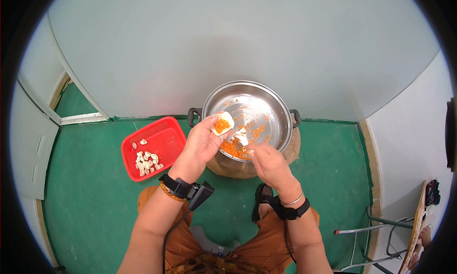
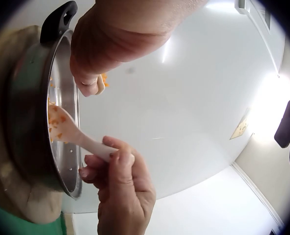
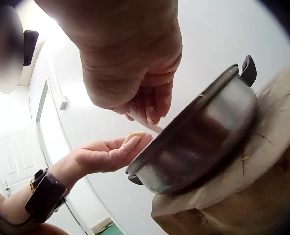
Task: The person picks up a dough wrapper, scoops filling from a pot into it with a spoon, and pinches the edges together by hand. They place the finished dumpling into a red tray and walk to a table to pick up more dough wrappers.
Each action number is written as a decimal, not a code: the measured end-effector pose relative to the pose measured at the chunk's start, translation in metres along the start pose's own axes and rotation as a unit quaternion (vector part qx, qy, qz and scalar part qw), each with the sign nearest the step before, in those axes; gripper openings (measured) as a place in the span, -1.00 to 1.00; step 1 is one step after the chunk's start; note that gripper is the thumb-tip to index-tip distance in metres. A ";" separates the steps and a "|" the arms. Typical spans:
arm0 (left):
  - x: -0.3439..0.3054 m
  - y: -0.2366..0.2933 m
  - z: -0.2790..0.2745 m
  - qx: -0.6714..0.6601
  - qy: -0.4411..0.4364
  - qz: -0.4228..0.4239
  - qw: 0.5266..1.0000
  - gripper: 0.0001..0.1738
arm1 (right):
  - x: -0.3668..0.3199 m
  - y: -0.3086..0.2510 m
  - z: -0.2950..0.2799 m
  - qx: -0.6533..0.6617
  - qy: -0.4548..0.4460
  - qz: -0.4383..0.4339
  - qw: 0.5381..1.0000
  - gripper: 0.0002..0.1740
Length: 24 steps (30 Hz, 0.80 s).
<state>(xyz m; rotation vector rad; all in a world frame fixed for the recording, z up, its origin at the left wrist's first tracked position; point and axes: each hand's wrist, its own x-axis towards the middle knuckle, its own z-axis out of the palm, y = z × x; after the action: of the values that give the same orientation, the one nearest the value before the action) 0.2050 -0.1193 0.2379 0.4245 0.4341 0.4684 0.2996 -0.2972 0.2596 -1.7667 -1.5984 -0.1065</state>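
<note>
In the head view my left hand point(image 1: 202, 143) holds a pale dough wrapper point(image 1: 229, 118) over the left rim of a steel pot point(image 1: 247, 100). Chopped orange filling point(image 1: 222, 126) sits in the middle of the dough. The thumb lies over the wrapper's edge in the right wrist view. My right hand point(image 1: 272, 165) is at the pot's front right rim, pinching the handle of a white spoon point(image 2: 88, 143). The spoon's bowl, with orange bits on it, dips into the pot in the left wrist view. More orange filling point(image 1: 233, 148) is heaped at the pot's near side.
The two-handled pot stands on a wooden stump point(image 1: 223, 168) against the pale wall. To its left, a red basin point(image 1: 169, 136) on the green floor contains several small folded dumplings point(image 1: 145, 163). At the right are a board on metal legs point(image 1: 354, 245) and another person's hand point(image 1: 425, 236).
</note>
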 end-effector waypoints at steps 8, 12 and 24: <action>-0.005 0.008 0.000 0.017 -0.031 -0.015 0.999 -0.73 | 0.000 -0.006 0.007 -0.027 -0.087 -0.038 0.995 -0.79; -0.010 0.011 0.004 0.037 -0.048 -0.046 0.997 -0.73 | 0.002 -0.006 0.007 -0.026 -0.101 -0.019 0.994 -0.72; -0.016 0.012 0.005 0.058 -0.095 -0.082 0.990 -0.71 | 0.003 -0.007 0.001 0.015 -0.101 0.014 0.995 -0.55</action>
<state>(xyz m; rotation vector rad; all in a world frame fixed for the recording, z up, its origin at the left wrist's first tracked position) 0.1902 -0.1194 0.2530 0.5370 0.3093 0.2400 0.2936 -0.2945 0.2637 -1.8246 -1.7062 0.1125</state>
